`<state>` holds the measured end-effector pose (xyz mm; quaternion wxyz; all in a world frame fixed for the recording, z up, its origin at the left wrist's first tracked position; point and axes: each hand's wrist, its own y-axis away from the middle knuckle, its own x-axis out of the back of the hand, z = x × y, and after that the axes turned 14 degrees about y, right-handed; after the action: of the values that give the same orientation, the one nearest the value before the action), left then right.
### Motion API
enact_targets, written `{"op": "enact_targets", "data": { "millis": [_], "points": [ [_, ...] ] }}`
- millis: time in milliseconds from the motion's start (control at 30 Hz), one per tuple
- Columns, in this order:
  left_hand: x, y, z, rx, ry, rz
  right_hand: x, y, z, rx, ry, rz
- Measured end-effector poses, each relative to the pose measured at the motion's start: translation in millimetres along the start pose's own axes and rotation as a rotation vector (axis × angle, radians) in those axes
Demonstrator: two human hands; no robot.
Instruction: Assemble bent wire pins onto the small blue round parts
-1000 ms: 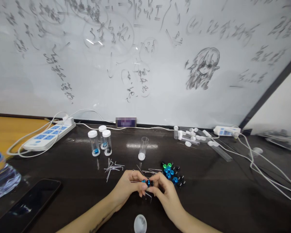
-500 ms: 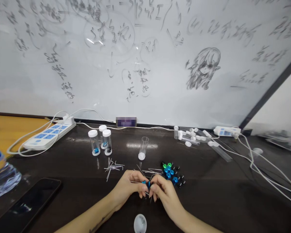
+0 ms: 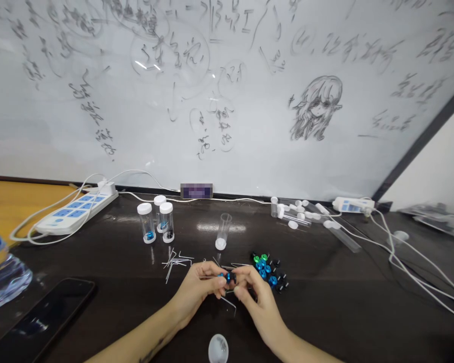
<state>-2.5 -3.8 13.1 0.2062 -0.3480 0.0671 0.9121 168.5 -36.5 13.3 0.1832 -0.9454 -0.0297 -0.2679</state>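
My left hand and my right hand meet over the dark table, fingertips pinched together on a small blue and black knob. A thin metal pin lies just below the fingers. Right of my right hand sits a cluster of blue, green and black knobs. A scatter of metal pins lies left of my left hand. An open clear tube stands behind the hands.
Three capped vials stand at back left beside a power strip. Empty tubes and white caps lie at back right with cables. A phone, a water bottle and a white cap lie near.
Both hands have shifted slightly away from me and turned the small knob between the fingertips; a pin now shows on the table beneath them.
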Motion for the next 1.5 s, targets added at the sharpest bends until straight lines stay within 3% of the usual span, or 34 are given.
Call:
{"op": "enact_targets", "data": {
  "millis": [200, 333, 900, 1067, 1233, 1367, 1500],
  "points": [
    [-0.7, -0.1, -1.7, 0.019, -0.049, -0.033, 2.8, -0.4, -6.5, -0.001, 0.075, -0.041],
    [-0.4, -0.6, -0.8, 0.029, -0.05, -0.02, 1.4, 0.0, -0.7, 0.002, 0.124, 0.018],
    [0.4, -0.3, -1.4, 0.056, -0.039, -0.055, 1.9, 1.0, 1.3, -0.024, 0.021, -0.077],
    [1.3, -0.8, -2.3, 0.046, -0.034, -0.044, 2.4, 0.5, 0.1, -0.028, 0.062, -0.026],
    [1.2, -0.8, -3.2, 0.049, -0.037, -0.071, 1.7, 0.3, 2.0, -0.033, -0.021, -0.114],
    [0.7, -0.4, -2.0, 0.041, -0.037, -0.052, 0.7, 0.6, 4.1, -0.023, 0.027, -0.052],
    [0.9, -0.9, -1.9, 0.059, -0.037, -0.061, 0.1, 0.6, 5.4, -0.044, -0.005, -0.113]
  ]
}}
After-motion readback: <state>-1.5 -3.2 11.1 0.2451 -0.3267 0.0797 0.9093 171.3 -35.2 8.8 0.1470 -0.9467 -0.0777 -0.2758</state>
